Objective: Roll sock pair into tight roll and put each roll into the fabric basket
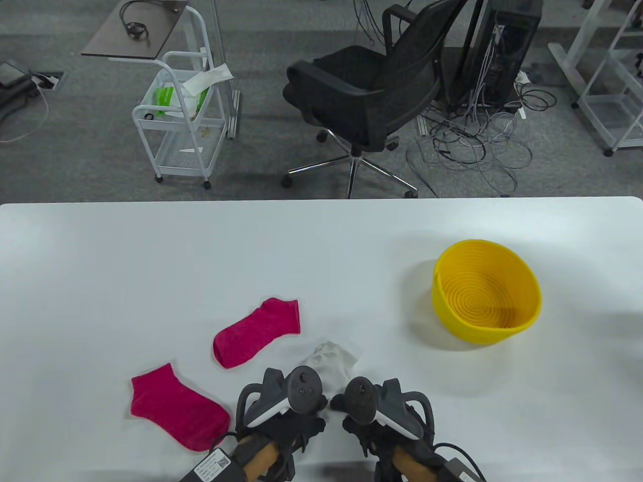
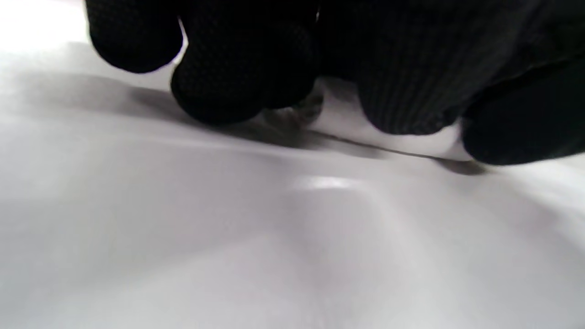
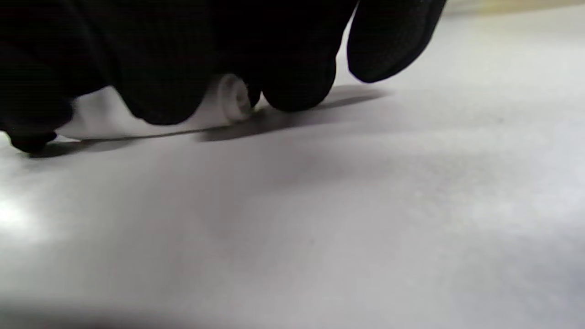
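A white sock pair lies at the table's front middle, its near end under both hands. My left hand and right hand sit side by side on it. In the left wrist view the curled gloved fingers press onto the white sock roll. In the right wrist view the fingers curl over a small rolled end of the white sock. Two pink socks lie flat to the left, one farther back, one near the front edge. The yellow basket stands at the right with nothing in it.
The white table has its far edge beyond the socks. Past it on the floor stand a black office chair, a white wire cart and a tangle of cables.
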`<move>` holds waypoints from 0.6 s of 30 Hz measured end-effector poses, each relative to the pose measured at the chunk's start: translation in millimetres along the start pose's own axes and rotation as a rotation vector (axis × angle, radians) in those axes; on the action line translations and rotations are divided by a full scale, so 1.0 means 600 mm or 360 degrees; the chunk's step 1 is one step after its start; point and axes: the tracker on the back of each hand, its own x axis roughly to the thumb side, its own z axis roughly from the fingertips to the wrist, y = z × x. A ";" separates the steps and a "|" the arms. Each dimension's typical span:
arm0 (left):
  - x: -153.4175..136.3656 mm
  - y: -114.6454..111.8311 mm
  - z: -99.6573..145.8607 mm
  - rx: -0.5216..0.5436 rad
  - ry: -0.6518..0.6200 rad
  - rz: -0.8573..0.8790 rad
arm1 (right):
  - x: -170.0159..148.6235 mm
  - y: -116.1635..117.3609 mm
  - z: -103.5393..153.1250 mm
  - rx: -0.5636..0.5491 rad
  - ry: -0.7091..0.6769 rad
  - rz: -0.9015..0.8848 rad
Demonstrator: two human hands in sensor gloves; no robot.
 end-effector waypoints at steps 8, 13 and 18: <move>0.003 -0.002 -0.002 0.0054 -0.0025 -0.0014 | 0.000 -0.017 0.005 -0.0046 -0.0058 0.0030; -0.004 -0.001 -0.006 0.0038 -0.0001 0.0068 | 0.015 -0.031 0.019 -0.0142 -0.0137 0.0054; -0.004 -0.002 -0.005 0.0050 0.0008 0.0068 | 0.014 -0.012 0.011 -0.0042 -0.0082 0.0096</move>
